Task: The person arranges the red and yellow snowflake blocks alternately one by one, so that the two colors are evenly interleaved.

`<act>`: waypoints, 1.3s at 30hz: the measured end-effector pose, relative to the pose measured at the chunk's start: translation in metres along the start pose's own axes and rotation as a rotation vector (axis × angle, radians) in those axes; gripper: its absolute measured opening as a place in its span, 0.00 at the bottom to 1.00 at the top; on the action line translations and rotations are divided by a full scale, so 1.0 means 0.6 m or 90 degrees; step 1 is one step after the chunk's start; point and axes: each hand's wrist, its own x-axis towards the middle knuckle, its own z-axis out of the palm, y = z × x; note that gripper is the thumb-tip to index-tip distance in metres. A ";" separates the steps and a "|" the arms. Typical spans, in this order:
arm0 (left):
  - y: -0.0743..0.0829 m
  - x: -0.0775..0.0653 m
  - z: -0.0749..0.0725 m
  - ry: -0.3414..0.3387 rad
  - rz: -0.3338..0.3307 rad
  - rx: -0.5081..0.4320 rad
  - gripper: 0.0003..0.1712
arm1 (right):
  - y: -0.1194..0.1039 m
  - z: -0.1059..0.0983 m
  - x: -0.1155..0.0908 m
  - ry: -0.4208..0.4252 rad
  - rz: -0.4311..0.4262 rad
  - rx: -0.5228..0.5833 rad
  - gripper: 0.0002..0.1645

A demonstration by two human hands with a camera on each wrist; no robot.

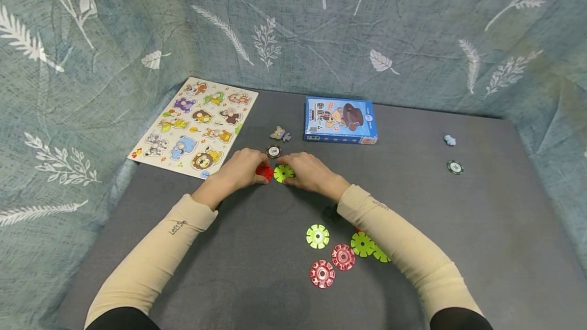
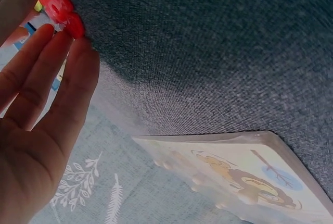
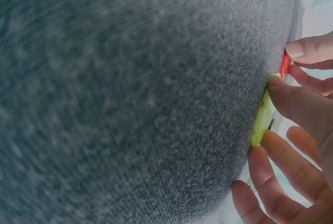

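Note:
In the head view my left hand (image 1: 243, 168) pinches a red notched plastic disc (image 1: 264, 171) between thumb and fingers. Close beside it, my right hand (image 1: 313, 173) pinches a green notched disc (image 1: 284, 172) by its edges. The two discs are side by side at the table surface, edges nearly meeting; whether they touch is unclear. Just behind them lies a black poker chip (image 1: 273, 152) marked 100. The left wrist view shows the red disc (image 2: 61, 9) at the fingertips. From the right wrist, the green disc (image 3: 264, 117) appears edge-on between thumb and fingers.
An animal puzzle board (image 1: 194, 127) lies at the left, with a small butterfly-shaped piece (image 1: 280, 134) and a blue box (image 1: 340, 120) behind my hands. Loose red discs (image 1: 322, 274) and green discs (image 1: 318, 237) lie nearer me, some under my right forearm. Another chip (image 1: 455, 167) and a small bluish figure (image 1: 449, 140) are right.

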 end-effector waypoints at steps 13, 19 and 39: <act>-0.001 -0.001 0.004 -0.006 0.020 0.030 0.21 | 0.001 -0.003 -0.001 -0.031 -0.016 -0.021 0.31; -0.005 -0.002 0.008 -0.004 0.028 0.038 0.19 | 0.003 -0.002 -0.001 -0.034 -0.015 -0.020 0.30; 0.002 -0.005 0.002 -0.027 -0.001 0.058 0.20 | 0.004 -0.003 -0.001 -0.043 -0.028 -0.042 0.27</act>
